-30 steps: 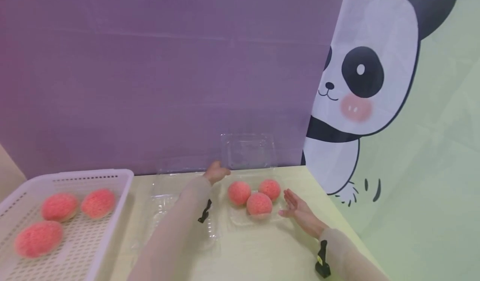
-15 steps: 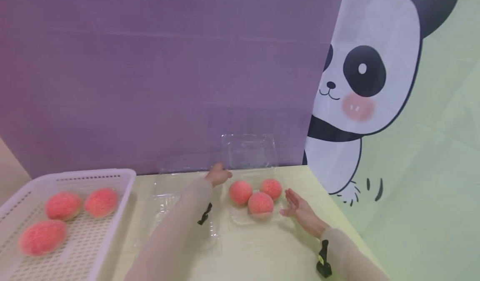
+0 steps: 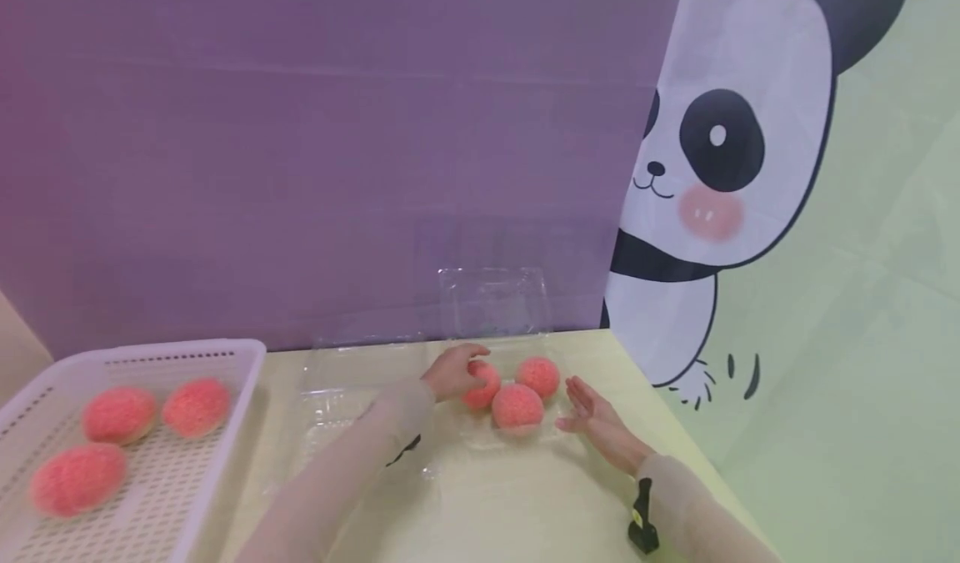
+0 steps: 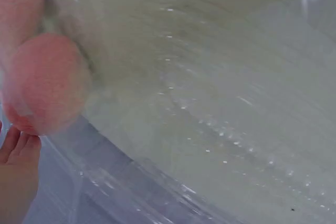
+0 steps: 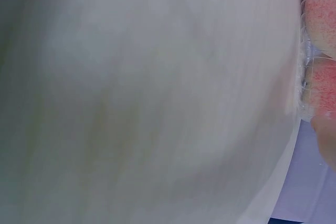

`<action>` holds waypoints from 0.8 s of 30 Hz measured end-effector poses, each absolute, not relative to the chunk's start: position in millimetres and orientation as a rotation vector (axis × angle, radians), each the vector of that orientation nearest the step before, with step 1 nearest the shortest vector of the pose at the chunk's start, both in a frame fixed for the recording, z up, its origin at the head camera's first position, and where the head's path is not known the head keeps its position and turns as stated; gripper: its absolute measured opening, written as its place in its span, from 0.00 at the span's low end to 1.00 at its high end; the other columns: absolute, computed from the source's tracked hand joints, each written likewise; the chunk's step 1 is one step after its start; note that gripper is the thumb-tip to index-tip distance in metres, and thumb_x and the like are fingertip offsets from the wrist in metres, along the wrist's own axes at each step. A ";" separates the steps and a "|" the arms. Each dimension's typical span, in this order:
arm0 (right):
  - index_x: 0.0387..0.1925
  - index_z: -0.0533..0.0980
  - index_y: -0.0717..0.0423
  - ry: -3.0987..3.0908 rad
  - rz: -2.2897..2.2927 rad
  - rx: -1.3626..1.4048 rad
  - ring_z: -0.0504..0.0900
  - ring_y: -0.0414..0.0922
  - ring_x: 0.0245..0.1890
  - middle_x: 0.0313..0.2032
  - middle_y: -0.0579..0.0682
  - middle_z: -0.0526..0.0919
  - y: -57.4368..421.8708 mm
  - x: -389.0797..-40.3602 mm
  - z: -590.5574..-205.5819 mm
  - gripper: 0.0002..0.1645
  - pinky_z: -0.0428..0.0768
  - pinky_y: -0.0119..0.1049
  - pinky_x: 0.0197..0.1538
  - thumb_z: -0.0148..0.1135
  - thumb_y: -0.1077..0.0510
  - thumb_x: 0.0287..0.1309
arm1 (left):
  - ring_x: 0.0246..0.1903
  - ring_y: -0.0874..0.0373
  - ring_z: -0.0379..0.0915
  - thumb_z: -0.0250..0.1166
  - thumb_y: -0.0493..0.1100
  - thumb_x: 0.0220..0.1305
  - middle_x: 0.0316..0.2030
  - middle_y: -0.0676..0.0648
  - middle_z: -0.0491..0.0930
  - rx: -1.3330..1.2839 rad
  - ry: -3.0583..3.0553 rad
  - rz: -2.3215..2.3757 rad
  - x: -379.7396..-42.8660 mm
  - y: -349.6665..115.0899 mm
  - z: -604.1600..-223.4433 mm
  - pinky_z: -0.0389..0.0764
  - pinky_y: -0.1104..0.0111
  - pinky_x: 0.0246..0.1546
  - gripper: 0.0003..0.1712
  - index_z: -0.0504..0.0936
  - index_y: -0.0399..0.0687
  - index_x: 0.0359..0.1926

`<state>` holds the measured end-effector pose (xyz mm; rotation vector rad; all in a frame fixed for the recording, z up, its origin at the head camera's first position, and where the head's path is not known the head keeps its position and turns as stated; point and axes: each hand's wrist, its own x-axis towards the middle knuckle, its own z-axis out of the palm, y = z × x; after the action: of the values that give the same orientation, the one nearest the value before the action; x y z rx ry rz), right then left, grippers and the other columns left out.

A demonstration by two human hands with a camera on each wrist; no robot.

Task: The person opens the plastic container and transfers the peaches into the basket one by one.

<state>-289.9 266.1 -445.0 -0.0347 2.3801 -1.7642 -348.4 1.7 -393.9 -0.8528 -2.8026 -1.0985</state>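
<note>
Three round pink crumb-coated buns sit in a clear plastic clamshell box (image 3: 487, 444) with its lid standing up behind. My left hand (image 3: 452, 373) curves over the left bun (image 3: 480, 389), thumb on the near side and fingers at the far side. In the left wrist view its fingertips (image 4: 20, 144) touch a bun (image 4: 50, 85). My right hand (image 3: 603, 431) is beside the box's right side, fingers straight, holding nothing. Close to it are the back right bun (image 3: 537, 377) and the front bun (image 3: 517, 407). Only part of the right hand (image 5: 326, 140) shows in the right wrist view.
A white perforated basket (image 3: 172, 480) on the left holds three more pink buns, one being a bun (image 3: 197, 407) near its right wall. Another clear plastic box (image 3: 322, 409) lies open between basket and left forearm. A purple curtain (image 3: 337, 171) hangs behind the table.
From the box's back left corner, my left hand has moved right and forward onto the left bun, partly covering it. The right hand stays where it was.
</note>
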 end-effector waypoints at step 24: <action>0.71 0.40 0.52 2.399 -1.750 -0.002 0.43 0.52 0.71 0.72 0.52 0.44 267.2 -290.1 -445.6 0.52 0.48 0.53 0.69 0.61 0.60 0.53 | 0.53 0.51 0.70 0.74 0.53 0.36 0.53 0.47 0.74 -0.955 -2.953 -0.688 -361.6 13.4 -420.7 0.71 0.59 0.55 0.46 0.69 0.48 0.60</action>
<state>-290.1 267.2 -445.6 -0.0017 2.3987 -1.7500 -361.6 13.4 -420.7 -0.9551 -2.9529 -0.6877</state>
